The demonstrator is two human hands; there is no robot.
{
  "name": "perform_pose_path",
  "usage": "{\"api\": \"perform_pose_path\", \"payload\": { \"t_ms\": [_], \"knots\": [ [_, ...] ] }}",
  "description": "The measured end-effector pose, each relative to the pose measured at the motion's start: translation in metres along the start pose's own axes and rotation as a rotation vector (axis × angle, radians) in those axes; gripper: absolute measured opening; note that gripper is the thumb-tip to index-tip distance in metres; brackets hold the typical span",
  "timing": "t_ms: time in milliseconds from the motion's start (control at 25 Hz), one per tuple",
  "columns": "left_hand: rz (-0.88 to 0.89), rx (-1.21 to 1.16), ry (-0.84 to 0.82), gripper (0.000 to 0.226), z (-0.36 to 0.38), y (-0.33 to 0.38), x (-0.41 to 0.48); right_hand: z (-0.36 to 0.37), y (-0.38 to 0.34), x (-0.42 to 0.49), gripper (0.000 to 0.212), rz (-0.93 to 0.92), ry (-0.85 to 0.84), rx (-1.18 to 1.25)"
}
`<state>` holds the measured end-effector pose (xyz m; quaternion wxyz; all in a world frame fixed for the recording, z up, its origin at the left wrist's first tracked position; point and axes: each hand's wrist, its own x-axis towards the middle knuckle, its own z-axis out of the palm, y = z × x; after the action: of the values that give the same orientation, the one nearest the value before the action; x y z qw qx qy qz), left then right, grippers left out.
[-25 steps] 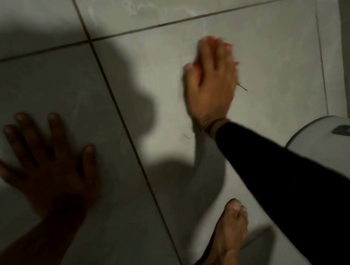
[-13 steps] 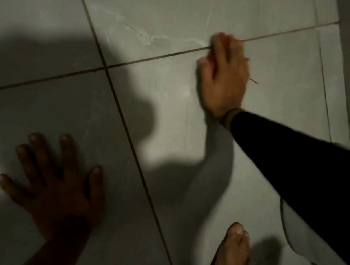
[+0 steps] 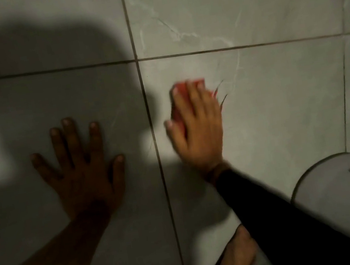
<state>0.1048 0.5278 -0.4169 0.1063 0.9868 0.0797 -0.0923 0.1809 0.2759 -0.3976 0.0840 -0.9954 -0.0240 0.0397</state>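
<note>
The person crouches over the pale grey marbled tile floor (image 3: 280, 103), and I place everything from the dark grout line (image 3: 153, 136) that runs away from them between two tiles.

Just right of that line, the small red soft-looking scrubbing pad (image 3: 184, 85) lies flat on the tile. It is almost wholly covered by the right hand (image 3: 198, 128), with only its far edge and a strip by the thumb showing. That hand is spread flat, fingers straight and close together, pressing the pad down rather than curling round it. It is blurred, so I judge it to be mid-wipe. A few thin dark strands stick out beside the little finger; I cannot tell what they are.

Left of the line, the left hand (image 3: 82, 168) lies in shadow, fingers splayed wide, palm on the tile, holding nothing. It looks like a prop for the body.

The pad appears light and squashy, likely to fold or slip out from under a flat palm on glossy tile. A surer hold would be thumb on one long edge and fingertips over the opposite edge.

Well right of the line stands a white rounded plastic housing (image 3: 346, 196). Nearer the person, a bare foot (image 3: 237, 260) rests on the tile.
</note>
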Motion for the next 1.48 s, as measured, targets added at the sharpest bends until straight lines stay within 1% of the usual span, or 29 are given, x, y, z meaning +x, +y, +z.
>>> {"api": "perform_pose_path", "payload": {
  "t_ms": [40,80,160,200,320,360,400,440,480,600,680,720,760,800,880,920,960,1000,1040,1080,1120,1160,1240,1280,1320,1360,1400,1440,1480],
  "knots": [
    [0.005,-0.002,0.008,0.085,-0.001,0.001,-0.001,-0.003,-0.017,-0.055,0.069,-0.042,-0.095,0.021],
    [0.011,0.003,0.015,0.085,-0.002,0.002,-0.001,-0.011,-0.028,-0.108,0.068,-0.030,-0.145,0.039],
    [0.012,0.014,0.019,0.085,-0.002,0.003,0.003,-0.019,-0.034,-0.150,0.065,0.024,-0.177,0.064],
    [0.016,0.015,0.022,0.084,-0.003,0.003,0.003,-0.016,-0.039,-0.134,0.062,-0.006,-0.192,0.077],
    [0.016,0.014,0.034,0.082,-0.001,0.001,0.000,0.002,-0.066,0.002,0.062,-0.306,-0.086,0.157],
    [0.014,0.011,0.031,0.082,-0.001,0.001,0.000,0.004,-0.055,0.049,0.063,-0.378,-0.038,0.162],
    [0.014,0.000,0.028,0.083,-0.001,0.001,0.000,0.002,-0.031,0.087,0.063,-0.384,0.032,0.128],
    [0.014,-0.003,0.024,0.083,-0.002,0.002,0.002,-0.005,-0.002,0.108,0.063,-0.292,0.086,0.106],
    [0.012,0.002,0.014,0.083,-0.002,0.003,0.002,-0.012,0.033,0.109,0.063,-0.115,0.130,0.117],
    [-0.003,0.000,0.007,0.082,-0.002,0.001,0.000,-0.041,0.111,0.027,0.059,0.564,0.197,0.134],
    [-0.002,-0.009,0.012,0.082,-0.003,0.001,-0.001,-0.046,0.118,-0.003,0.059,0.837,0.222,0.130],
    [-0.001,-0.008,0.011,0.082,-0.003,0.002,0.001,-0.042,0.106,0.009,0.060,0.894,0.229,0.114],
    [0.002,0.002,0.003,0.083,-0.004,0.003,0.002,-0.035,0.087,0.030,0.062,0.869,0.232,0.082],
    [0.005,0.010,-0.007,0.083,-0.005,0.003,0.002,-0.027,0.061,0.049,0.064,0.726,0.222,0.069],
    [0.017,0.007,-0.008,0.083,-0.006,0.002,0.001,-0.007,-0.005,0.048,0.070,0.264,0.188,0.052],
    [0.017,-0.003,-0.008,0.082,-0.006,0.002,0.000,0.002,-0.034,0.018,0.072,0.097,0.110,0.071],
    [0.013,-0.015,-0.005,0.082,-0.007,0.003,0.000,0.006,-0.056,-0.029,0.074,-0.007,-0.005,0.104],
    [0.008,-0.027,0.001,0.082,-0.008,0.003,0.000,0.005,-0.065,-0.082,0.074,-0.065,-0.110,0.116],
    [0.002,-0.028,0.005,0.082,-0.009,0.003,0.000,-0.004,-0.058,-0.130,0.074,-0.083,-0.203,0.097],
    [0.003,-0.020,0.004,0.081,-0.008,0.004,-0.001,-0.016,-0.037,-0.161,0.074,-0.074,-0.247,0.090],
    [0.009,-0.011,0.001,0.081,-0.008,0.003,-0.001,-0.023,-0.007,-0.170,0.075,-0.028,-0.218,0.090],
    [0.017,-0.011,0.002,0.081,-0.008,0.004,0.001,-0.028,0.023,-0.158,0.075,0.099,-0.147,0.084],
    [0.022,-0.007,0.009,0.081,-0.007,0.006,0.002,-0.036,0.061,-0.079,0.071,0.508,0.089,0.105],
    [0.018,-0.002,0.013,0.081,-0.006,0.005,0.003,-0.034,0.061,-0.024,0.069,0.638,0.193,0.115],
    [0.014,-0.003,0.014,0.081,-0.005,0.003,0.002,-0.028,0.049,0.022,0.069,0.659,0.235,0.101],
    [0.016,-0.011,0.012,0.081,-0.004,0.003,0.002,-0.018,0.029,0.050,0.071,0.580,0.267,0.069],
    [0.024,-0.017,0.010,0.081,-0.004,0.002,0.002,-0.003,0.003,0.057,0.073,0.425,0.277,0.075],
    [0.030,-0.021,0.009,0.081,-0.004,0.001,0.002,0.011,-0.024,0.038,0.074,0.235,0.227,0.100],
    [0.031,-0.024,0.009,0.081,-0.004,0.000,0.002,0.018,-0.050,-0.004,0.076,0.071,0.131,0.138]
  ]
}}
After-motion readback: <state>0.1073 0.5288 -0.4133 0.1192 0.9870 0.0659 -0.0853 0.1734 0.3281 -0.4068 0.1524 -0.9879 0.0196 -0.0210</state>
